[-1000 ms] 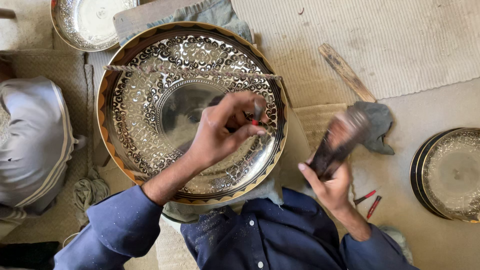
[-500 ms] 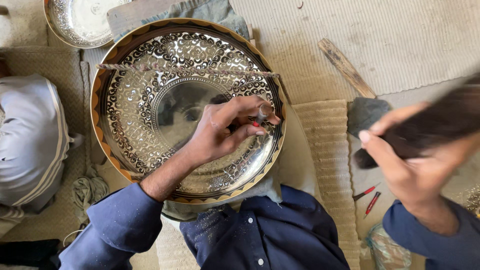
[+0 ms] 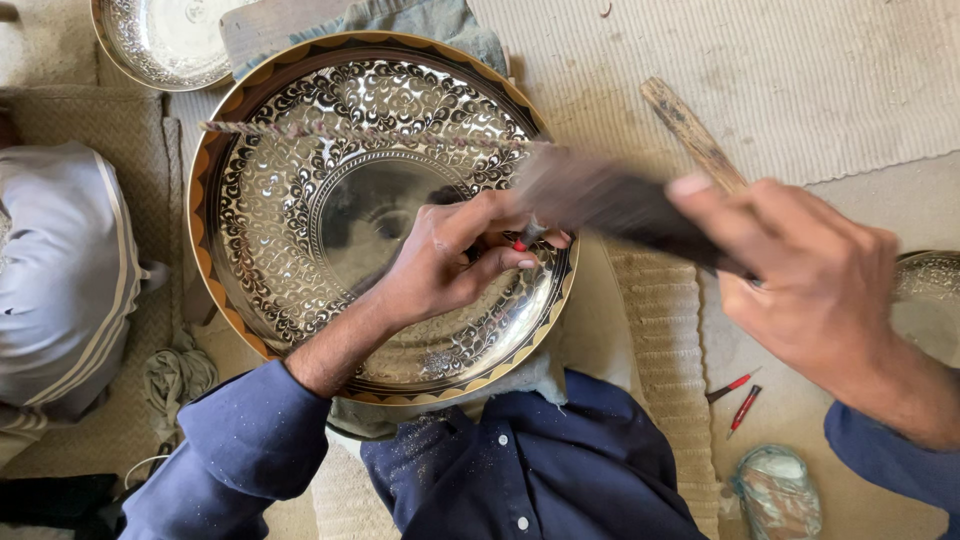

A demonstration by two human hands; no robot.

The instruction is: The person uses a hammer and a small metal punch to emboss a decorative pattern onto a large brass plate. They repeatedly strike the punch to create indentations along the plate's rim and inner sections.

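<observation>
The left hand (image 3: 455,255) rests on the engraved metal tray (image 3: 330,215), its fingers pinched tight around a small red-tipped punch (image 3: 522,241) whose point meets the tray's right side, just inside the rim. The right hand (image 3: 810,280) hangs to the right of the tray, closed around the handle of a dark hammer (image 3: 620,205); the hammer head is blurred and lies above the tray's right edge, close over the punch and the left fingers.

The tray is large, round and silvery, covered in scrolling leaf pattern with a plain mirror-like centre and a gold-and-dark scalloped border. It lies tilted on the person's lap over pale cloth (image 3: 420,20), with the dark blue shirt (image 3: 520,470) just below it. A twisted cord (image 3: 330,132) runs across the tray's upper part.

Right of the tray a wooden stick (image 3: 690,130) lies on the woven mat (image 3: 800,70). Below and right of the tray two small red-tipped tools (image 3: 738,398) lie on the floor beside a crumpled plastic bag (image 3: 778,490). Above and left of the tray sits a second engraved dish (image 3: 165,40); far right, partly behind the right hand, is another metal dish (image 3: 925,290). Left of the tray is another person's grey-clad leg (image 3: 60,270).
</observation>
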